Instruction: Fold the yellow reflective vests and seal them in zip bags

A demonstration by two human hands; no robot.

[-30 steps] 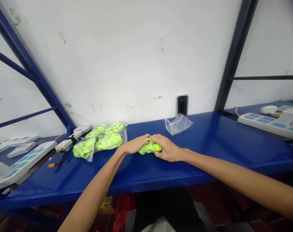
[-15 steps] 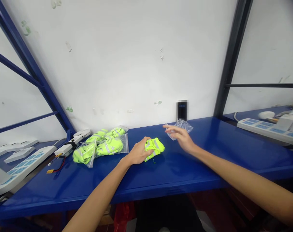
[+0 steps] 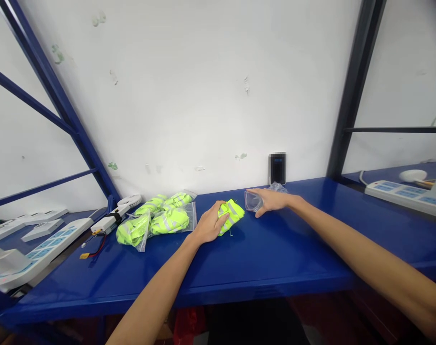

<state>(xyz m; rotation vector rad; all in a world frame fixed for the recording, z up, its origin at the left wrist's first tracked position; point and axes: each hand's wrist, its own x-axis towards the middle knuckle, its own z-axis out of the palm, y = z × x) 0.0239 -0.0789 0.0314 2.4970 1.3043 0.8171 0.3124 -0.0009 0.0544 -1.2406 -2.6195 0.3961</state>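
Note:
My left hand [image 3: 210, 224] is closed around a folded bundle of fluorescent yellow-green fabric with grey reflective strips, a folded reflective vest [image 3: 233, 215], its thumb pressed on the near side. A loose green thread hangs from it. To the right, my right hand [image 3: 271, 200] reaches over a clear plastic bag [image 3: 253, 201], thumb and fingers apart. Part of this bag shows between them and part behind the hand; a firm grip on it is not visible. Several clear bags of similar yellow-green vests [image 3: 170, 220] lie together left of my left hand.
The blue table [image 3: 239, 268] backs onto a white wall. A dark, pixelated device [image 3: 277, 167] leans there. At left are a white handheld fan [image 3: 130, 201], a cable with a yellow connector [image 3: 85, 256] and a power strip [image 3: 45, 249]. Another power strip [image 3: 408, 194] sits at right.
My right hand has lowered onto the clear bag, which has shifted slightly left. My left hand keeps holding the folded vest, now tilted a little. The view has shifted slightly.

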